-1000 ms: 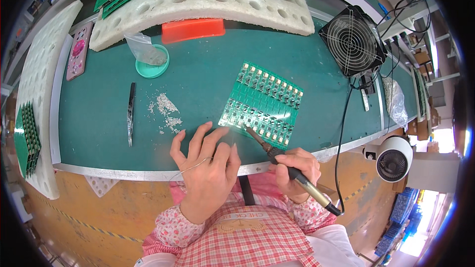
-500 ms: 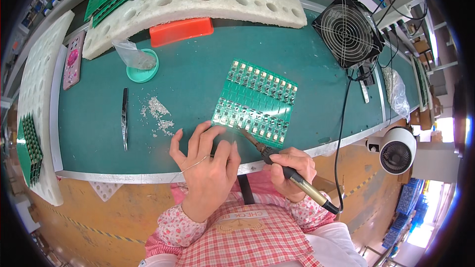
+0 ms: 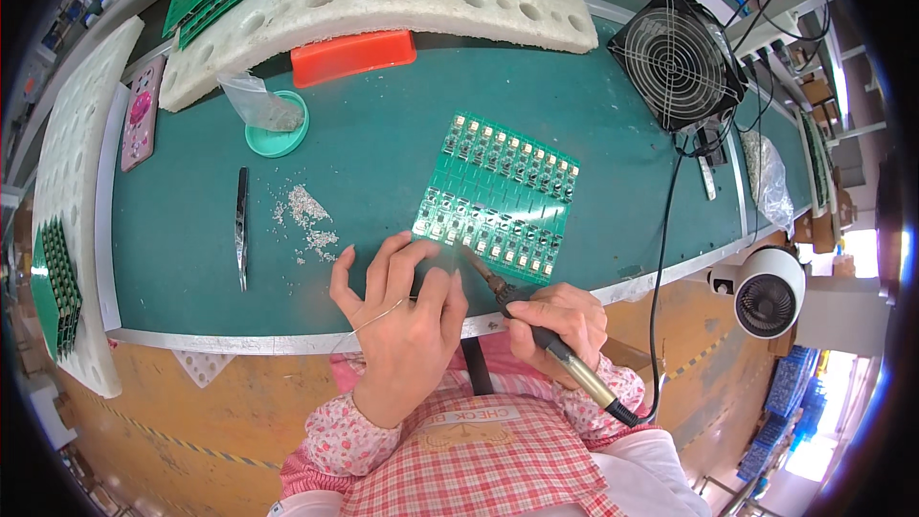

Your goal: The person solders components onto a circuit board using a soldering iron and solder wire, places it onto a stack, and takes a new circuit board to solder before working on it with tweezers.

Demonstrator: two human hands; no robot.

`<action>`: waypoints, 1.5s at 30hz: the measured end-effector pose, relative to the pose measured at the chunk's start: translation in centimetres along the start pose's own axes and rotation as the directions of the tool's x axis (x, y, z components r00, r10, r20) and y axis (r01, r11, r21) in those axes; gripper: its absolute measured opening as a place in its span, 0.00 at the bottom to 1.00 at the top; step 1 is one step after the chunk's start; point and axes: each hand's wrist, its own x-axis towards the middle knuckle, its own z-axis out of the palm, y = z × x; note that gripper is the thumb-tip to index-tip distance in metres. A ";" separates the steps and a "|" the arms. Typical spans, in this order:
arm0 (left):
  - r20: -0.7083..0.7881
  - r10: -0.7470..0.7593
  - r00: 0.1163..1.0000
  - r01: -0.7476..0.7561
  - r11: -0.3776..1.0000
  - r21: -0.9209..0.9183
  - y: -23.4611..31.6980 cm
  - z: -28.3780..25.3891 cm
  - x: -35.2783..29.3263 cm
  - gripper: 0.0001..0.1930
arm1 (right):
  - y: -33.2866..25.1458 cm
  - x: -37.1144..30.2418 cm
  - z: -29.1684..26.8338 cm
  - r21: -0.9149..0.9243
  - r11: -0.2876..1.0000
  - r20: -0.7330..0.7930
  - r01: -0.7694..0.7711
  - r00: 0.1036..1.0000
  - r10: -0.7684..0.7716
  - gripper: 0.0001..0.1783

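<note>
A green circuit board panel, with rows of small white and dark components, lies slightly turned on the mat. My right hand grips a soldering iron like a pen; its tip reaches the panel's near edge. Across the fingers of my left hand runs a thin solder wire. Two of that hand's fingertips rest at the panel's near left corner, while the thumb and forefinger are drawn together close to the iron's tip. The wire's working end is too small to make out.
Loose tiny parts and tweezers lie to the left. Behind are a green lid with a plastic bag, a red box and white foam holding boards. A fan stands right; the iron's cord hangs nearby.
The soldering iron and my right hand have shifted slightly left, and the iron's back end has dropped a little toward me. My left hand stays nearly in place.
</note>
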 end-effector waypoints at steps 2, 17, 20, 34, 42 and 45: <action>0.004 0.002 1.000 -0.002 1.000 0.001 0.0 -0.1 0.0 0.09 | 0.0 0.2 -0.3 -0.020 0.999 0.041 0.034 0.999 -0.034 0.13; 0.012 0.021 1.000 -0.020 1.000 -0.020 0.1 -0.4 -0.2 0.08 | 0.6 -1.4 -0.9 0.113 0.986 -0.143 -0.125 0.980 0.140 0.14; 0.006 0.029 1.000 -0.029 0.999 -0.018 0.3 -0.2 -0.1 0.08 | 0.7 -1.6 -0.8 0.111 0.992 -0.152 -0.065 0.985 0.081 0.14; -0.020 0.016 1.000 -0.016 1.000 -0.002 0.1 0.2 0.2 0.07 | 0.4 -0.4 -0.1 0.140 0.990 -0.088 -0.019 0.996 0.031 0.20; -0.029 0.016 0.999 -0.016 1.000 -0.002 0.1 0.5 0.4 0.07 | 0.4 -0.3 0.5 0.080 0.997 -0.086 0.007 0.996 0.000 0.20; -0.033 0.015 0.999 -0.015 1.000 -0.002 0.0 0.5 0.2 0.07 | 0.1 0.1 0.3 0.030 0.999 -0.027 0.029 0.999 -0.028 0.19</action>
